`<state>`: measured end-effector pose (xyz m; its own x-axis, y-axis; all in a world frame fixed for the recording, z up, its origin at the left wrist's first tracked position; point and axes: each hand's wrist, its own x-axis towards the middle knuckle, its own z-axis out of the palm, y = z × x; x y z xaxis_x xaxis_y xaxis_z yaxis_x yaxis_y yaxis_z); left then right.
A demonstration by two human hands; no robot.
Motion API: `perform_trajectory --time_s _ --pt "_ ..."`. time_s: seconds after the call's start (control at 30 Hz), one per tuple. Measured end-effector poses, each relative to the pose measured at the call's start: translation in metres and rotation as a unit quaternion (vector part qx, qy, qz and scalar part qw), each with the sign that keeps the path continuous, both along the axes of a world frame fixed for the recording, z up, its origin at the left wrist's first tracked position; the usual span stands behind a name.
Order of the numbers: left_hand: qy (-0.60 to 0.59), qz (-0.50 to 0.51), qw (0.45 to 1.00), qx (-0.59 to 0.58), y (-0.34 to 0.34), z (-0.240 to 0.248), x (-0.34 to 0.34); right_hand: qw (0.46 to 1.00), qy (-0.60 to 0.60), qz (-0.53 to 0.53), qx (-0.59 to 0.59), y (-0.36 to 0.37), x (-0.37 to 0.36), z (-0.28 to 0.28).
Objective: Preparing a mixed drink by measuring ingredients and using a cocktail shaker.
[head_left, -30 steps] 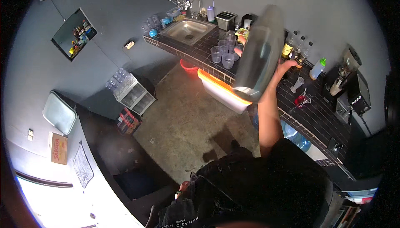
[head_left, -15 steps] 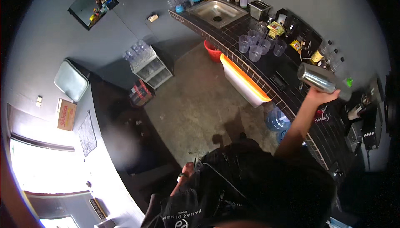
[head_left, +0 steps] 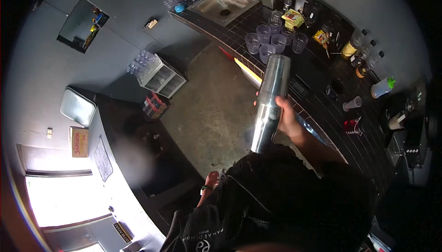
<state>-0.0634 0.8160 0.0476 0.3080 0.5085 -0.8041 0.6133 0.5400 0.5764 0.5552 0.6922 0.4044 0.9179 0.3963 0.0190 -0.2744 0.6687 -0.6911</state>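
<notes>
My right hand (head_left: 289,118) is closed around a shiny metal cocktail shaker (head_left: 271,102), made of two tins fitted together. The shaker tilts between the counter edge and my body, its upper end pointing toward several clear plastic cups (head_left: 278,43) on the counter. Low down, beside the dark cloth at my front, hangs my left hand (head_left: 212,179), with a band on the wrist. It is small in view, and I cannot tell how its fingers are set or whether they touch the cloth.
A dark tiled counter (head_left: 317,114) runs along the right, with a steel sink (head_left: 224,4), several bottles (head_left: 353,45), a small measuring cup (head_left: 352,104) and a red-tinted jug (head_left: 352,126). A white shelf (head_left: 162,79) stands by the far wall; a dark counter (head_left: 124,127) lies left.
My right hand has brought the shaker from over the right part of the counter leftward and nearer my body, turning it more upright. The view has shifted slightly; my left hand stays low.
</notes>
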Motion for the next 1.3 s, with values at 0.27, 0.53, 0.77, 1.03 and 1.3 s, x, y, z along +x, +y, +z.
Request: perform_trajectory --time_s 0.27,0.53,0.77,1.03,1.3 --pt "-0.125 -0.013 0.989 0.081 -0.027 -0.056 0.034 0.967 -0.079 -0.24 0.027 -0.018 0.147 0.014" --pt "0.046 -0.169 0.977 0.122 -0.069 -0.075 0.046 0.908 -0.306 -0.178 -0.225 0.058 0.139 -0.13" --pt "0.03 -0.135 0.967 0.212 -0.074 -0.072 0.05 0.871 -0.381 -0.114 -0.288 0.077 0.149 -0.126" --pt "0.054 -0.139 0.962 0.229 -0.07 -0.082 0.073 0.933 -0.301 -0.032 -0.193 0.078 0.14 -0.13" --pt "0.009 -0.114 0.964 0.241 -0.061 -0.085 0.086 0.912 -0.337 -0.054 -0.228 0.087 0.139 -0.133"
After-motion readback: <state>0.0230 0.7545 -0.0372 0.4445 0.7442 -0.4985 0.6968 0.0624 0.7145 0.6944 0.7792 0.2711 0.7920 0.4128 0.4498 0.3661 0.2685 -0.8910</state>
